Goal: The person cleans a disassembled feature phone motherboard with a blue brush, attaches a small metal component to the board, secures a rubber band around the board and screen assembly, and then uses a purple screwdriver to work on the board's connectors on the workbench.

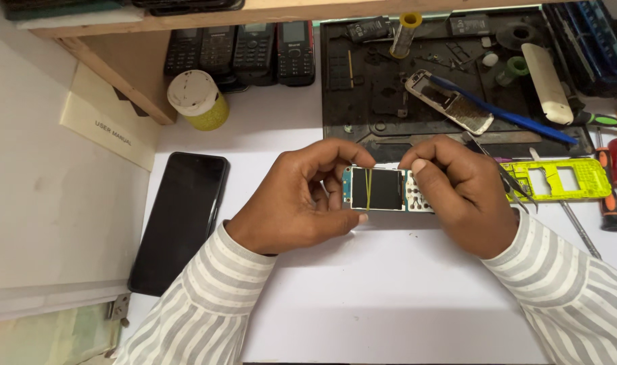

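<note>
Teal-edged and bare, the small phone circuit board with its dark screen and white keypad grid (388,190) sits right between the two hands, held just above the white tabletop (389,297). The left hand (301,203) curls around the board's left end, thumb below and fingertips on the top edge, closed on it. The right hand (460,196) pinches the right end from above, fingers bent tight; it also has a pair of thin metal tweezers (508,179) tucked against it, poking out past the knuckles.

The board's right end vanishes under the right fingers, so how far the keypad runs is unclear. A thin yellowish line crosses the screen; I cannot tell what it is.

Just right of the right hand lies a lime-yellow plastic phone frame (565,179), and beyond it a red-handled screwdriver (616,186), cut off by the picture's edge. Beyond both hands sits the black repair mat (362,88) crowded with parts, a silver phone chassis (450,101) and a blue plastic pry tool (504,115). Well left of the left hand rests a black smartphone lying face up (180,220), with a white-lidded yellow jar (199,100) farther off. Toward the person, the table is open and roomy.
</note>
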